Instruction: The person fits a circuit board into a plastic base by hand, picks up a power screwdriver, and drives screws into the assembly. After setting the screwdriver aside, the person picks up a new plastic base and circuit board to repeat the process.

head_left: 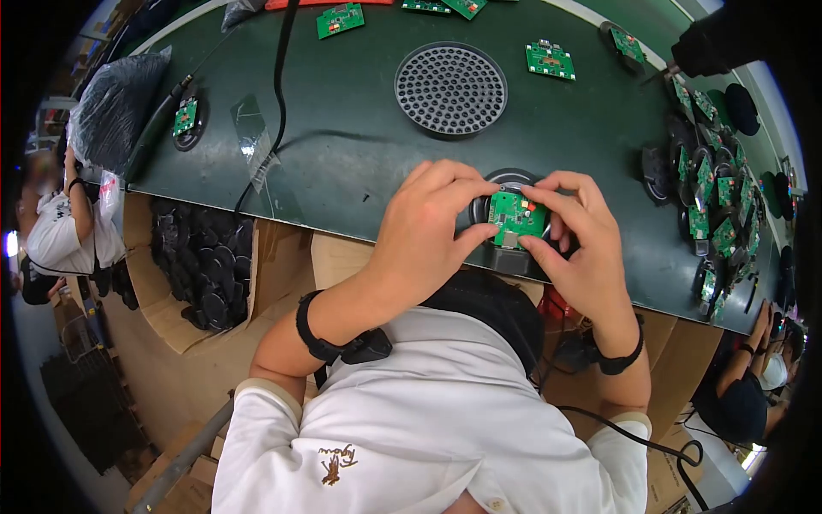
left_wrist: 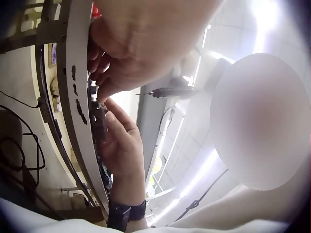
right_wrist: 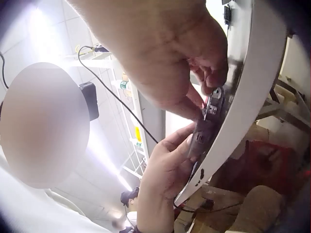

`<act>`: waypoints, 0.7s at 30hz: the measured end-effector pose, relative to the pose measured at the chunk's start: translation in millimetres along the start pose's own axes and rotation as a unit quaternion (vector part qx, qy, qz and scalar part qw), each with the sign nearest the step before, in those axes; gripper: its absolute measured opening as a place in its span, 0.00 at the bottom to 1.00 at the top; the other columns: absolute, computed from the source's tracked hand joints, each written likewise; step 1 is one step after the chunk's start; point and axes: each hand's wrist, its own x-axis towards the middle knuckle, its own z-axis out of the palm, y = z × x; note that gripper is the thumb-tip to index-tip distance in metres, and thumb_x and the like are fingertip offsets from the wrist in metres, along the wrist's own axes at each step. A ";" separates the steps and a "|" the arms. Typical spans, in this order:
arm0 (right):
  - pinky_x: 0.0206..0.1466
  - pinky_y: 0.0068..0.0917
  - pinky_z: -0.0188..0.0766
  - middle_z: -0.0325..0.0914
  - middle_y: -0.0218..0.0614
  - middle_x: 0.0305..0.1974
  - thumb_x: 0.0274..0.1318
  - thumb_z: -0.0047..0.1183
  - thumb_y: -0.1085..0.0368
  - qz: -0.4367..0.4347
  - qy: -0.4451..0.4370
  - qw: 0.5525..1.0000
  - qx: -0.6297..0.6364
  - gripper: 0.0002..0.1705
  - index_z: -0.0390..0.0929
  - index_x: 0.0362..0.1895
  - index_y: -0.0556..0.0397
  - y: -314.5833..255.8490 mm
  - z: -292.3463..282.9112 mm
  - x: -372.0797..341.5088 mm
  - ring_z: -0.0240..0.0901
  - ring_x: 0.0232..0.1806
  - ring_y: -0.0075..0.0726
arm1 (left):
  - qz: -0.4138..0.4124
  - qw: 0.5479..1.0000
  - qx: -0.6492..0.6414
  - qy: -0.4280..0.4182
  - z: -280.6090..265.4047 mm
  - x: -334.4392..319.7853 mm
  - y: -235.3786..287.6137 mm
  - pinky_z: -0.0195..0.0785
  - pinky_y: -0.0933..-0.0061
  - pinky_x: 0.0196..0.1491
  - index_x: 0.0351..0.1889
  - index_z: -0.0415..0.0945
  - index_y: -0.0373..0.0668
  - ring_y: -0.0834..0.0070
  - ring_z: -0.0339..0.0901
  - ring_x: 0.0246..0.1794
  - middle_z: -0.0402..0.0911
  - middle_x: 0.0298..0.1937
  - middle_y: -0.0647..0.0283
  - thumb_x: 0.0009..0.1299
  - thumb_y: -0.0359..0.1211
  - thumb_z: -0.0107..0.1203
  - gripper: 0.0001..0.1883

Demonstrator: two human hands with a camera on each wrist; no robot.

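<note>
In the head view a green circuit board [head_left: 516,216] lies over a round black housing [head_left: 512,176] near the table's front edge. My left hand [head_left: 428,224] holds the board's left side, thumb at its lower left and fingers at the upper left corner. On the opposite side my right hand [head_left: 589,244] grips it between thumb and index finger, its other fingers curled under. Both wrist views catch the housing edge-on, a dark block [right_wrist: 201,138] between the hands. Much of the housing is hidden by the board and fingers.
A round black perforated tray [head_left: 451,90] stands behind the hands. Loose boards [head_left: 550,60] lie toward the back, and many board-and-housing units [head_left: 723,184] crowd the right. A power screwdriver [head_left: 711,47] hangs at upper right. A carton [head_left: 205,265] of black housings sits lower left.
</note>
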 end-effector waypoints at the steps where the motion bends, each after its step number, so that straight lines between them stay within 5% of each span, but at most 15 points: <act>1: 0.33 0.25 0.69 0.76 0.35 0.53 0.47 0.72 0.77 0.002 -0.018 1.000 0.024 0.27 0.86 0.54 0.52 2.0 0.4 2.5 0.68 0.31 0.24 | 0.003 1.000 0.000 -0.009 0.0 -1.2 -1.4 0.72 0.58 0.52 0.50 0.84 0.40 0.56 0.77 0.50 0.82 0.51 0.59 0.55 0.25 0.75 0.23; 16: 0.32 0.23 0.66 0.75 0.32 0.49 0.50 0.69 0.79 0.056 -0.041 0.996 0.061 0.20 0.84 0.49 0.53 6.6 8.5 12.9 0.64 0.26 0.21 | -0.013 1.000 0.013 0.007 -0.9 -6.3 -0.4 0.72 0.62 0.56 0.51 0.86 0.45 0.61 0.79 0.52 0.86 0.52 0.63 0.55 0.30 0.76 0.24; 21: 0.33 0.22 0.65 0.75 0.32 0.50 0.50 0.70 0.79 0.069 -0.047 0.994 0.068 0.20 0.84 0.49 0.53 6.5 7.6 13.7 0.64 0.26 0.21 | 0.014 0.986 0.123 0.107 -35.8 -11.8 -3.9 0.76 0.67 0.40 0.40 0.87 0.41 0.63 0.82 0.37 0.85 0.39 0.60 0.57 0.24 0.75 0.13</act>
